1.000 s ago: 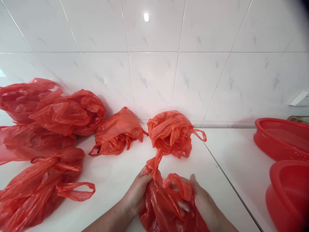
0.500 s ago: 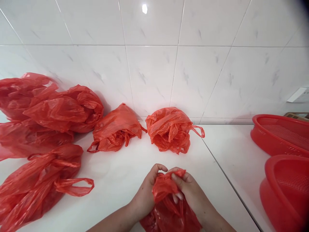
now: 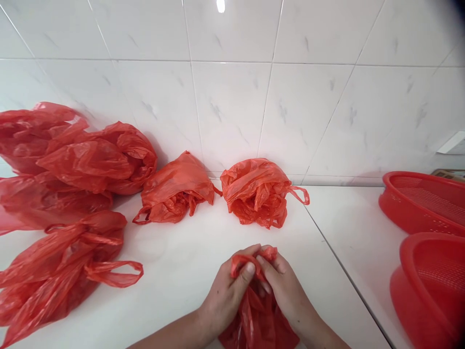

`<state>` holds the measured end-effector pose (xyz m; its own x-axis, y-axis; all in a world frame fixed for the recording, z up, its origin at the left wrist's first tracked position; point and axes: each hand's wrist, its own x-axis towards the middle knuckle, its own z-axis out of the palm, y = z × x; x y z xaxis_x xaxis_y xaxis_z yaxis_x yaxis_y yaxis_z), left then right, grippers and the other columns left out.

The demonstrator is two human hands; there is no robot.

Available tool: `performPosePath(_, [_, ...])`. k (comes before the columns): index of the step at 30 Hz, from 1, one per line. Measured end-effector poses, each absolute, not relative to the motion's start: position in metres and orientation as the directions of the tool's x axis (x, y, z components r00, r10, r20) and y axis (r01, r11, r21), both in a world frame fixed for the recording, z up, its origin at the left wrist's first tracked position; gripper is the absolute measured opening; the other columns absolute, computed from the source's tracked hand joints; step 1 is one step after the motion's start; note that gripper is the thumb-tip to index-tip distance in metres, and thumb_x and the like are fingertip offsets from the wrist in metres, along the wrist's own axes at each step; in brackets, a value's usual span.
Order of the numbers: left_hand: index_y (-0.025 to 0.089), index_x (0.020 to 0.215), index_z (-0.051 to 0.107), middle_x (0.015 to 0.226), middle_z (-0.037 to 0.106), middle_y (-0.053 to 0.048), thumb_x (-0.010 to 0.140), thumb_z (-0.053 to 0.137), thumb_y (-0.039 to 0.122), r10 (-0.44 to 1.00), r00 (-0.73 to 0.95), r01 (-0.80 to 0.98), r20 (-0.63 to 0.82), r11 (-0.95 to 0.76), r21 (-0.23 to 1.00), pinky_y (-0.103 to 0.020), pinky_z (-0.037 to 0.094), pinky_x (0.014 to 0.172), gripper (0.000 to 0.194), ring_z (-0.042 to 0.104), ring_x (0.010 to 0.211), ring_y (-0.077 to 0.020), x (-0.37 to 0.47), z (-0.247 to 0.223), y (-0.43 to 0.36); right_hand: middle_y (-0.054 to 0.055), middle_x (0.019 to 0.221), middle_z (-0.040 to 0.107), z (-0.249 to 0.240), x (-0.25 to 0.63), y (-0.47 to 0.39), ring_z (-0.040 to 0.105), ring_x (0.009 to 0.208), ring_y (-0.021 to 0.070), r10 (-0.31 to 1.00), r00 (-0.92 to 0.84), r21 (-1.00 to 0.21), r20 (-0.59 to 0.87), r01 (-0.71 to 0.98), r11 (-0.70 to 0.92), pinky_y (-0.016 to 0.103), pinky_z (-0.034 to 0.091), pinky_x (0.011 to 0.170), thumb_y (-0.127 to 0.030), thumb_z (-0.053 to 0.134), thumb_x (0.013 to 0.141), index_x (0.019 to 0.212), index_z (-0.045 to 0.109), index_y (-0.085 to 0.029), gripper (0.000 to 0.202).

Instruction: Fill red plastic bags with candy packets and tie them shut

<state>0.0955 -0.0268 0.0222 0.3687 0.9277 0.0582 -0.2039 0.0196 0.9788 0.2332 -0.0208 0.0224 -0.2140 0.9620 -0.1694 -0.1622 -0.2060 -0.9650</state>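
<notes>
A red plastic bag (image 3: 258, 315) hangs down from between my two hands at the bottom centre of the head view. My left hand (image 3: 228, 286) is closed on its gathered top, with the thumb pressed over the plastic. Close against it, my right hand (image 3: 282, 276) pinches the same gathered part from the other side. The fingertips of both hands nearly meet there. The lower end of the bag runs out of the picture, and any contents are hidden.
Two crumpled red bags, one middle (image 3: 178, 189) and one right (image 3: 256, 191), sit against the tiled wall (image 3: 232, 106). Several more red bags (image 3: 72, 261) pile up at the left. Two red plastic baskets (image 3: 417, 276) stand at the right, beyond a seam in the white tabletop (image 3: 174, 261).
My left thumb has come down over the bag's top, and the left fingers have closed round it. The gathered plastic is bunched tighter between my hands. The view has tilted slightly.
</notes>
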Motion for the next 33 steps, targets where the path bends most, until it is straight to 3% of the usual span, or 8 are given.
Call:
performPosePath(3, [0.015,0.127,0.051,0.079,0.068,-0.006,0.095,0.037,0.041,0.929,0.367,-0.229,-0.039,0.131,0.965,-0.035,0.048,0.076,0.044,0.063,0.073,-0.0189,0.094,0.03,-0.024,-0.005,0.059,0.041,0.028,0.236,-0.024,0.038,0.055,0.0103,0.95,-0.278,-0.953,-0.144,-0.218,-0.208,0.023,0.036,0.055,-0.05,0.055,0.084,0.092,0.058,-0.021,0.03])
performPosePath(8, [0.013,0.106,0.064,0.075,0.067,-0.005,0.095,0.038,0.036,0.927,0.372,-0.251,-0.046,0.148,0.957,-0.029,0.046,0.068,0.037,0.06,0.066,-0.0159,0.092,0.035,-0.017,0.001,0.068,0.052,0.024,0.243,-0.023,0.05,0.067,0.0159,0.946,-0.311,-0.933,-0.092,-0.306,-0.191,0.029,0.042,0.063,-0.058,0.034,0.09,0.106,0.06,-0.023,0.047])
performPosePath(11, [0.013,0.108,0.06,0.071,0.066,-0.003,0.093,0.043,0.037,0.934,0.335,-0.275,-0.124,0.223,0.935,-0.031,0.046,0.072,0.033,0.062,0.07,-0.0171,0.092,0.029,-0.015,0.0,0.069,0.055,0.02,0.245,-0.02,0.053,0.071,0.0149,0.944,-0.313,-0.966,-0.105,-0.194,-0.171,0.028,0.042,0.069,-0.05,0.045,0.09,0.094,0.065,-0.021,0.035])
performPosePath(16, [0.017,0.109,0.056,0.075,0.063,-0.001,0.088,0.051,0.032,0.948,0.216,-0.219,-0.233,0.279,0.935,-0.028,0.046,0.066,0.026,0.06,0.068,-0.0148,0.091,0.019,-0.015,-0.005,0.07,0.054,0.025,0.239,-0.02,0.048,0.06,0.0097,0.938,-0.318,-0.988,-0.138,-0.026,-0.154,0.023,0.041,0.059,-0.027,0.059,0.081,0.087,0.056,-0.022,0.008])
performPosePath(20, [0.021,0.1,0.051,0.078,0.06,0.002,0.085,0.051,0.021,0.986,0.135,-0.165,-0.098,0.12,0.979,-0.025,0.045,0.065,0.015,0.056,0.067,-0.0116,0.091,0.02,-0.019,-0.008,0.07,0.055,0.029,0.235,-0.019,0.05,0.058,0.0108,0.981,-0.134,-0.973,-0.14,0.2,-0.112,0.024,0.044,0.059,-0.018,0.055,0.074,0.096,0.048,-0.027,0.024])
performPosePath(25, [0.02,0.086,0.054,0.094,0.062,-0.001,0.082,0.051,0.008,0.971,0.168,-0.004,0.17,-0.172,0.985,-0.026,0.047,0.077,0.013,0.059,0.085,-0.0141,0.093,0.019,-0.025,-0.006,0.07,0.062,0.021,0.241,-0.015,0.057,0.06,0.0138,0.997,-0.038,-0.897,-0.074,0.439,-0.049,0.026,0.045,0.058,-0.019,0.047,0.076,0.091,0.054,-0.027,0.018])
performPosePath(29, [0.021,0.083,0.056,0.101,0.063,-0.001,0.078,0.051,-0.001,0.904,0.235,0.103,0.357,-0.389,0.916,-0.027,0.047,0.086,0.023,0.06,0.096,-0.0142,0.092,0.015,-0.027,-0.003,0.081,0.068,0.021,0.244,-0.015,0.062,0.074,0.016,0.997,-0.081,-0.923,-0.017,0.385,0.015,0.028,0.047,0.067,-0.018,0.043,0.079,0.09,0.061,-0.026,0.023])
performPosePath(33, [0.022,0.088,0.058,0.102,0.062,-0.002,0.079,0.053,0.0,0.854,0.259,0.192,0.452,-0.504,0.842,-0.027,0.049,0.085,0.024,0.06,0.097,-0.0142,0.088,0.012,-0.026,0.0,0.103,0.067,0.022,0.248,-0.014,0.062,0.095,0.0176,0.984,-0.168,-0.989,-0.058,0.144,-0.034,0.03,0.047,0.084,-0.017,0.044,0.082,0.098,0.065,-0.026,0.028])
